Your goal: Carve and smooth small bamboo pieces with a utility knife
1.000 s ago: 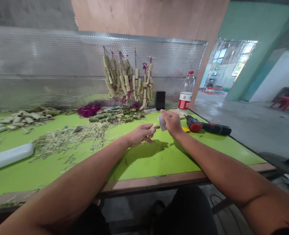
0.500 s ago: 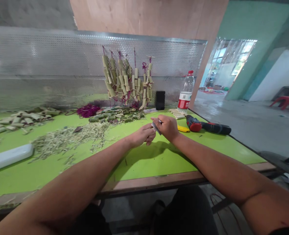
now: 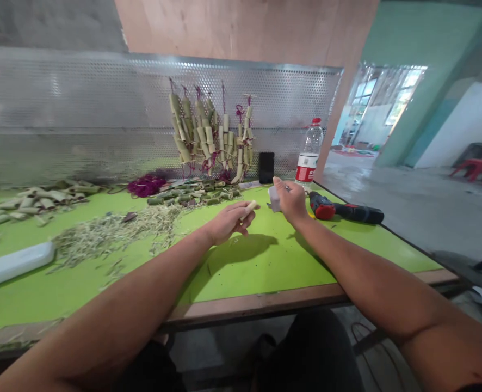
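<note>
Separated now, left hand (image 3: pixel 227 223) grips a smooth bamboo tube (image 3: pixel 249 209), right hand (image 3: pixel 292 201) pinches a pale sheet (image 3: pixel 274 199).

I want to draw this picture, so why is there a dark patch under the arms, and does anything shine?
In the head view, the left hand and right hand throw a soft dark shadow onto the green table; in the same view, the perforated metal panel shows a bright glare patch.

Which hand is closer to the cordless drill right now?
Right. The right hand is close beside the drill's left end, holding a pale pad; the left hand, gripping a bamboo piece, sits farther left, past the right hand.
</note>
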The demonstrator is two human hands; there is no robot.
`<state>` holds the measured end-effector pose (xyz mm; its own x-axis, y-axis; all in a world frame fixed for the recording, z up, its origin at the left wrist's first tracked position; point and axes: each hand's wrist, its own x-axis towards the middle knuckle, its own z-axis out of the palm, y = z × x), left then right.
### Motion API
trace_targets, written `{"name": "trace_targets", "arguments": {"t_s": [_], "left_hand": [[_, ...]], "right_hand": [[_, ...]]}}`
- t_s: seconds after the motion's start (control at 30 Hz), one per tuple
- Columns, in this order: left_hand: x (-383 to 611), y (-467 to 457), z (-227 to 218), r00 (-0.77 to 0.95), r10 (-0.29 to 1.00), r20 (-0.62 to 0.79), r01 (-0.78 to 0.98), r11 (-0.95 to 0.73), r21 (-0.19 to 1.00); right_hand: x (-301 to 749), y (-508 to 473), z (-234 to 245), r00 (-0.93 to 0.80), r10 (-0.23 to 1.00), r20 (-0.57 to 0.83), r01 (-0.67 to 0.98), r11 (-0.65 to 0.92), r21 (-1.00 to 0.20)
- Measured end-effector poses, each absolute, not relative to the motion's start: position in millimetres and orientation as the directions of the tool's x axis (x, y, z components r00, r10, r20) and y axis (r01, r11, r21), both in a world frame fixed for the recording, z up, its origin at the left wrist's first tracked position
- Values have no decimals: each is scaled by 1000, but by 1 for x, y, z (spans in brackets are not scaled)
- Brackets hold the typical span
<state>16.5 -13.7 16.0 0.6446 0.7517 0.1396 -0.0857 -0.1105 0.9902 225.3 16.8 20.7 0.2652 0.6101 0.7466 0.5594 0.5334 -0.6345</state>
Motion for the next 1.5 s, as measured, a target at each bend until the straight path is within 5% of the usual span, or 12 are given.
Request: {"name": "trace_targets", "arguments": {"t_s": [0.23, 0.57, 0.73, 0.93, 1.33, 1.5], "left_hand": [[22, -10, 7, 653, 737, 176, -33, -204, 978], [36, -22, 10, 642, 739, 204, -97, -186, 978], [32, -32, 21, 736, 630, 249, -164, -190, 968], [30, -17, 10, 615, 764, 198, -187, -102, 977], [34, -15, 8, 562, 738, 374, 139, -530, 837], [28, -24, 17, 661, 652, 372, -3, -493, 870]], "right_hand": [[200, -2, 21, 170, 633, 755, 527, 589, -613], [200, 6, 10, -120, 556, 822, 882, 440, -168], [229, 31, 11, 113, 580, 807, 886, 309, -346], [220, 19, 17, 273, 599, 753, 594, 510, -622], [198, 5, 12, -110, 574, 811, 870, 450, -201], [224, 27, 11, 88, 597, 797, 866, 350, -358]]}}
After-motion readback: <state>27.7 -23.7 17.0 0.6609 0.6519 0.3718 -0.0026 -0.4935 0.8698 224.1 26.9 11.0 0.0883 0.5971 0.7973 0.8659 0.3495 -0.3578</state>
